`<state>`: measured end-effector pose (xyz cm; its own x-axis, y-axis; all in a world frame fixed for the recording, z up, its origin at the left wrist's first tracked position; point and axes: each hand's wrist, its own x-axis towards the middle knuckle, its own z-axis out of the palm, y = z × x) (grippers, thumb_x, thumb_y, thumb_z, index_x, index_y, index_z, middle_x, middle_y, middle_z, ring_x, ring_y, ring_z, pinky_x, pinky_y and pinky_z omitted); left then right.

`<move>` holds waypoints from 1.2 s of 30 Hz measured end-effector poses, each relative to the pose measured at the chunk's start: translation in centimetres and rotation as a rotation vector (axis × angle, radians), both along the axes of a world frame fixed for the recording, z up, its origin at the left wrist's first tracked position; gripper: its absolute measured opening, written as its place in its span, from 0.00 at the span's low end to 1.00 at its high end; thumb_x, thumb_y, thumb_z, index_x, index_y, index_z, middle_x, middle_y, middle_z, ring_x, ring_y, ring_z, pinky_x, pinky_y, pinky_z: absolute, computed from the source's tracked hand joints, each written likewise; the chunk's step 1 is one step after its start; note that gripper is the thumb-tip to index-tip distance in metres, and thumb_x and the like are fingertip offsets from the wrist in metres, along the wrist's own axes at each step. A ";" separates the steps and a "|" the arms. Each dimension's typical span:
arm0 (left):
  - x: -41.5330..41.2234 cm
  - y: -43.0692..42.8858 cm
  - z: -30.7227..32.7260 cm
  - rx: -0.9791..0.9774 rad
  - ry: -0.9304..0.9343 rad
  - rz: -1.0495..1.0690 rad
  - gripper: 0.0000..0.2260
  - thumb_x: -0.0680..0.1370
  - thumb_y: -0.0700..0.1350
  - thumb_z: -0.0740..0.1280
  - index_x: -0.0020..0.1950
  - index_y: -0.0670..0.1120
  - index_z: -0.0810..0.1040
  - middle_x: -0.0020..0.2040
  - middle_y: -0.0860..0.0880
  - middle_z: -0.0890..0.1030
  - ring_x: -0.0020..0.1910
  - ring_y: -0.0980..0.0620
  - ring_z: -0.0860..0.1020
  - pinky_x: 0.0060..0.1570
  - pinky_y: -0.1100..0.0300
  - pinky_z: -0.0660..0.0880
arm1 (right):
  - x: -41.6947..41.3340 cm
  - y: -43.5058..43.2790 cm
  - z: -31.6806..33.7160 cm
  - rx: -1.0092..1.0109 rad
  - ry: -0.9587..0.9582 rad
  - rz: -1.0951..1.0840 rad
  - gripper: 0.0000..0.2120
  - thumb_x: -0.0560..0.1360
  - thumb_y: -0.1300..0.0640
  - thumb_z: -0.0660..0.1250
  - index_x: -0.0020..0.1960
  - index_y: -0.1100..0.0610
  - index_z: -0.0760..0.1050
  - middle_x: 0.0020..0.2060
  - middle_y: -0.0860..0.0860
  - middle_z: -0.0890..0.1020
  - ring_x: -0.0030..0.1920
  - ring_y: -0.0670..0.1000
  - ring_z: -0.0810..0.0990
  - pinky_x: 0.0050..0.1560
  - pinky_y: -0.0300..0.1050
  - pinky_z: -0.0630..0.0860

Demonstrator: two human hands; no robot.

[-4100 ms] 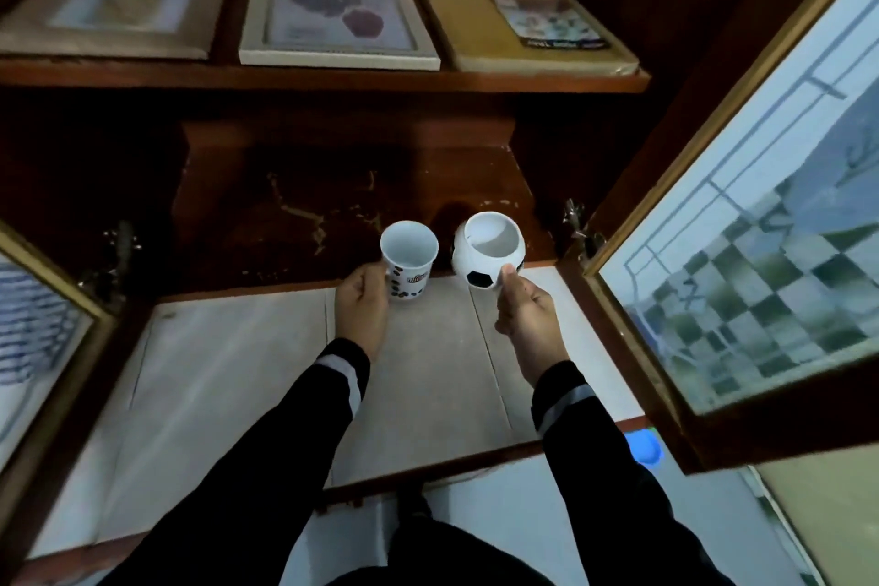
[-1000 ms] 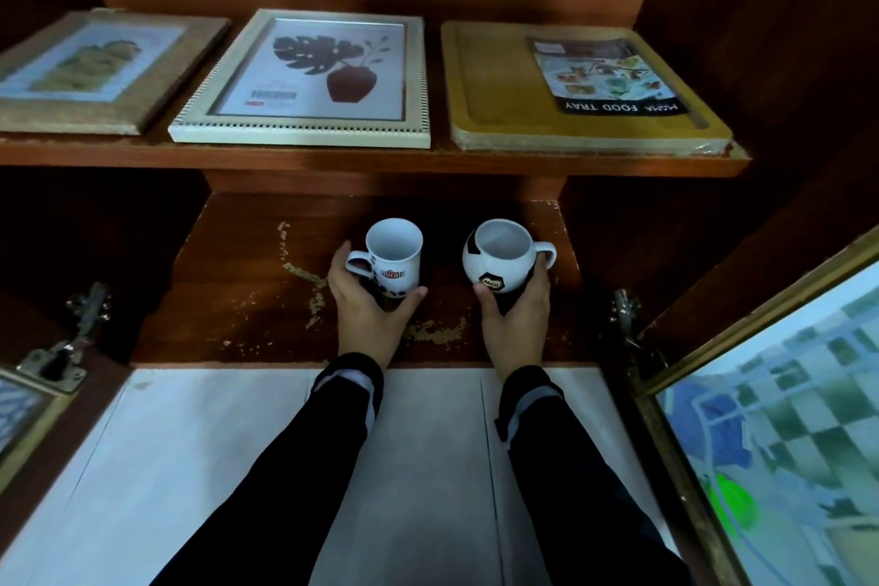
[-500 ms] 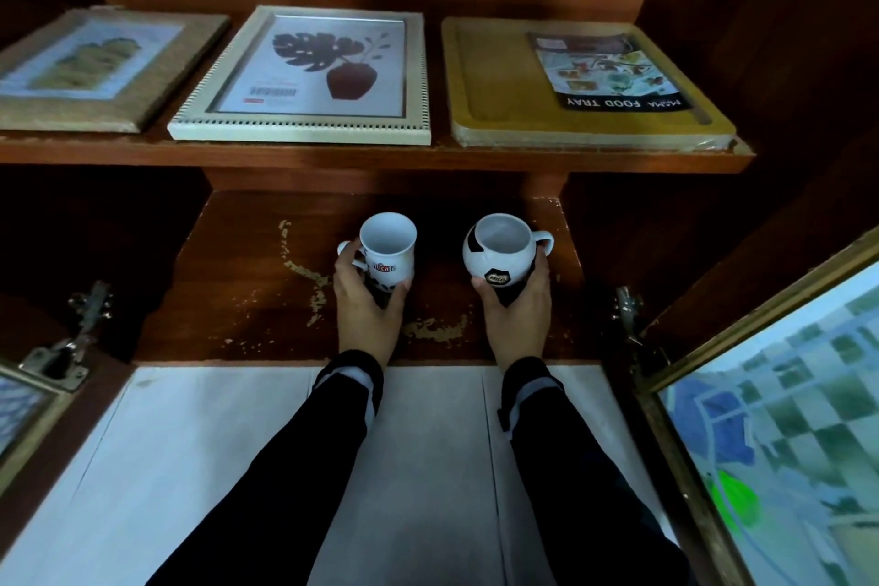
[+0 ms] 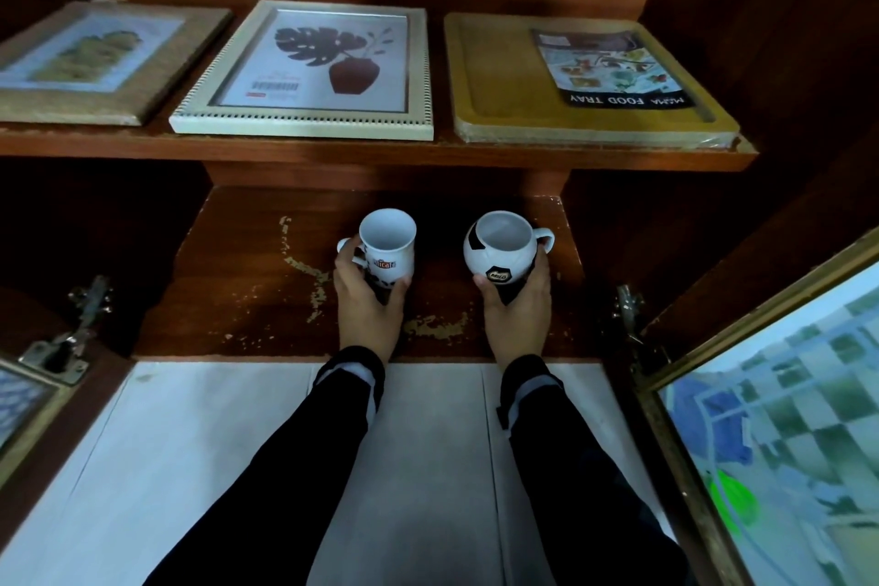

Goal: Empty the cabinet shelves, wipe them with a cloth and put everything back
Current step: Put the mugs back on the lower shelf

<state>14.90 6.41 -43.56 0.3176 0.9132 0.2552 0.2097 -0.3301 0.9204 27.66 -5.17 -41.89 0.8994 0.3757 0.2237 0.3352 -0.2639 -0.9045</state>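
My left hand grips a tall white mug with a red logo, its handle pointing left. My right hand grips a round white-and-black football mug, its handle pointing right. Both mugs stand upright, side by side, over the scuffed lower wooden shelf, well inside the cabinet. Whether their bases touch the shelf is hidden by my fingers.
The upper shelf holds a brown picture frame, a white frame with a leaf print and a wrapped yellow food tray. A glass cabinet door stands open at right, another at far left. White flooring lies below.
Since four seconds ago both hands carried the mugs from in front of the cabinet onto the lower shelf. Over the last second they slid slightly further back.
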 end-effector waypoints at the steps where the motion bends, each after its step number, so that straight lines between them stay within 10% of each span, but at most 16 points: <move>1: 0.0 0.0 0.0 -0.005 0.001 -0.003 0.37 0.73 0.38 0.75 0.74 0.56 0.58 0.75 0.42 0.63 0.72 0.43 0.69 0.67 0.41 0.72 | 0.0 0.0 0.0 -0.001 0.000 0.001 0.42 0.70 0.55 0.78 0.77 0.58 0.59 0.72 0.52 0.69 0.73 0.50 0.66 0.70 0.41 0.62; 7: 0.1 -0.4 0.7 0.008 0.066 0.014 0.38 0.73 0.39 0.75 0.77 0.44 0.58 0.73 0.38 0.63 0.71 0.40 0.67 0.69 0.47 0.70 | -0.1 0.1 0.0 -0.026 -0.003 -0.003 0.43 0.71 0.54 0.77 0.78 0.60 0.57 0.73 0.55 0.68 0.73 0.52 0.64 0.71 0.44 0.62; 14: 0.4 -0.6 0.6 0.110 0.182 0.073 0.37 0.74 0.42 0.75 0.77 0.40 0.59 0.70 0.36 0.68 0.70 0.37 0.64 0.69 0.29 0.59 | -0.2 0.1 0.0 -0.026 -0.003 -0.017 0.44 0.69 0.52 0.78 0.77 0.60 0.59 0.72 0.56 0.68 0.73 0.54 0.65 0.73 0.54 0.65; 23: 0.1 -0.6 0.8 0.037 0.116 0.062 0.36 0.76 0.39 0.71 0.79 0.44 0.55 0.74 0.37 0.63 0.73 0.40 0.64 0.65 0.54 0.67 | -0.3 0.0 0.0 -0.019 0.008 -0.009 0.43 0.71 0.52 0.77 0.77 0.59 0.58 0.73 0.55 0.67 0.73 0.52 0.65 0.69 0.42 0.62; 36: 0.1 -0.8 1.4 -0.024 0.095 0.063 0.37 0.75 0.38 0.73 0.79 0.45 0.57 0.74 0.37 0.65 0.70 0.40 0.70 0.62 0.57 0.68 | -0.3 0.1 -0.2 -0.003 0.026 -0.014 0.42 0.71 0.53 0.76 0.78 0.59 0.58 0.73 0.53 0.68 0.73 0.50 0.65 0.71 0.45 0.63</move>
<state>14.98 5.58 -42.16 0.2807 0.9378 0.2046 0.3159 -0.2915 0.9029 27.37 -5.09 -42.07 0.9102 0.3634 0.1986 0.3073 -0.2712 -0.9121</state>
